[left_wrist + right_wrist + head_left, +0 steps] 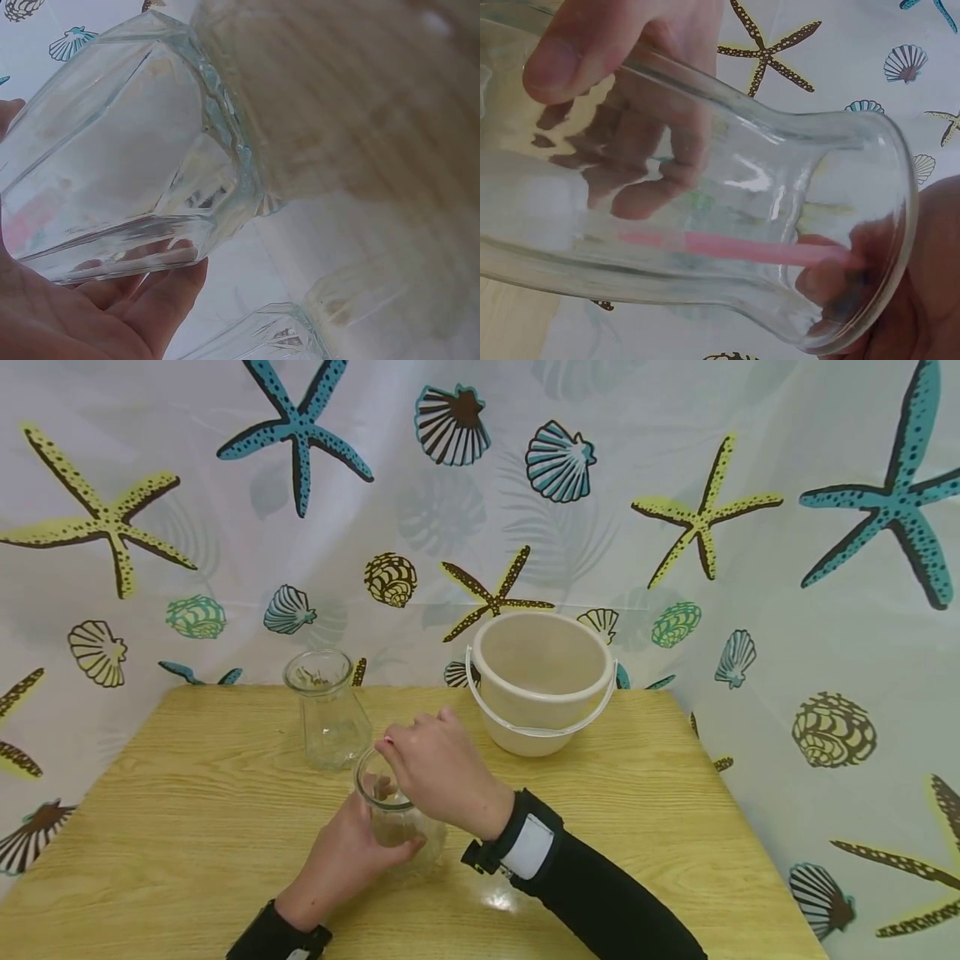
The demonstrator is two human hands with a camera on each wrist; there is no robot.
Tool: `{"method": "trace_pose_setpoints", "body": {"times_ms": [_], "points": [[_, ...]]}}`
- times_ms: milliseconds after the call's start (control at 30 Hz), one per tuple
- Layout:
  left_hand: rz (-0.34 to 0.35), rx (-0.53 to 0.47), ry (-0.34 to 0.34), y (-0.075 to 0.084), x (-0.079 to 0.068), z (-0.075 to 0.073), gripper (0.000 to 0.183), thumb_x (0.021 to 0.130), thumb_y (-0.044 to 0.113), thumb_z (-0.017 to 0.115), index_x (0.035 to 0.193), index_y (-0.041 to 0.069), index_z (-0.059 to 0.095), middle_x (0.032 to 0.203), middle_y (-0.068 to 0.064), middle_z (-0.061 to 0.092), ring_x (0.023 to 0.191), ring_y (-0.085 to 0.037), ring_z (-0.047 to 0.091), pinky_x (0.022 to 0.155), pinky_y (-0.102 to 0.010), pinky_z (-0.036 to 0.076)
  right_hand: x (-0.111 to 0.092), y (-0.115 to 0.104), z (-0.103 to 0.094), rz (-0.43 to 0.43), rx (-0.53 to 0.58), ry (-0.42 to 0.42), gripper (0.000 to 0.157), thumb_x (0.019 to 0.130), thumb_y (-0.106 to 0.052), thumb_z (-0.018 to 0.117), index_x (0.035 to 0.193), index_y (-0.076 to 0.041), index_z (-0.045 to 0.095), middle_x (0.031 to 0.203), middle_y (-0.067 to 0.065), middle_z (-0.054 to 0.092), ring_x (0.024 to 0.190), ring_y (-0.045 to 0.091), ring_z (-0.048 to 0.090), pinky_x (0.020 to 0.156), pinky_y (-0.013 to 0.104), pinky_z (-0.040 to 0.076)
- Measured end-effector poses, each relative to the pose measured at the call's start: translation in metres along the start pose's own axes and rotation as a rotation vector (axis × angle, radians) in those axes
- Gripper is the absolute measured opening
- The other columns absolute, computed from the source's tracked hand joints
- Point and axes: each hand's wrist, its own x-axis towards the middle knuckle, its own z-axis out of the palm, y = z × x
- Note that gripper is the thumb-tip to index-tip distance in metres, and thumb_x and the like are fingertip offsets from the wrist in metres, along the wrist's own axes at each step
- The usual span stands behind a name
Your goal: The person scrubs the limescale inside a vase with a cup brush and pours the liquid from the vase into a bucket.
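Note:
My left hand (348, 856) grips a clear glass vase (429, 852) low on its body, thumb in front. The vase is faceted, narrows at the neck and has a flared rim. Over its mouth is my right hand (442, 768), pinching a pink stick (757, 249) that reaches down inside the glass. In the right wrist view, the stick shows through the wall, and its far end is blurred. A second glass vase (333, 727) stands upright behind, to the left, with small brownish marks showing near its rim.
A cream bucket (543, 718) with its handle hanging down in front stands at the back right of the wooden table (187, 827). Behind the table hangs a white curtain (480, 518) printed with starfish and shells.

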Motion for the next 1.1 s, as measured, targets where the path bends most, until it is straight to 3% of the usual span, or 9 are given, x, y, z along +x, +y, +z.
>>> {"method": "trace_pose_setpoints", "body": {"times_ms": [333, 600, 1100], "points": [[0.038, 0.003, 0.021, -0.0024, -0.0015, 0.0, 0.102, 0.068, 0.06, 0.075, 0.147, 0.02, 0.026, 0.137, -0.007, 0.045, 0.118, -0.017, 0.042, 0.09, -0.051, 0.045, -0.0011, -0.0018, -0.0069, -0.028, 0.091, -0.082, 0.032, 0.101, -0.029, 0.046, 0.071, -0.023, 0.054, 0.056, -0.013, 0.044, 0.052, 0.004, 0.038, 0.055, 0.026, 0.028], [0.016, -0.027, 0.008, -0.0009, -0.0011, -0.0009, 0.094, 0.069, 0.061, 0.074, 0.143, 0.023, 0.03, 0.129, 0.001, 0.047, 0.106, -0.01, 0.048, 0.084, -0.045, 0.047, 0.0005, -0.0038, -0.0063, -0.062, 0.231, -0.082, 0.032, 0.101, -0.025, 0.046, 0.07, -0.023, 0.057, 0.057, -0.015, 0.047, 0.053, 0.001, 0.04, 0.057, 0.026, 0.03], [0.02, -0.047, -0.003, 0.0001, 0.0015, 0.0005, 0.084, 0.066, 0.052, 0.08, 0.134, 0.026, 0.037, 0.116, 0.005, 0.053, 0.093, -0.007, 0.051, 0.076, -0.039, 0.049, 0.0006, -0.0015, -0.0016, -0.031, 0.339, -0.044, 0.032, 0.1, -0.022, 0.048, 0.07, -0.017, 0.06, 0.054, -0.012, 0.046, 0.049, 0.003, 0.038, 0.057, 0.025, 0.031]]}}
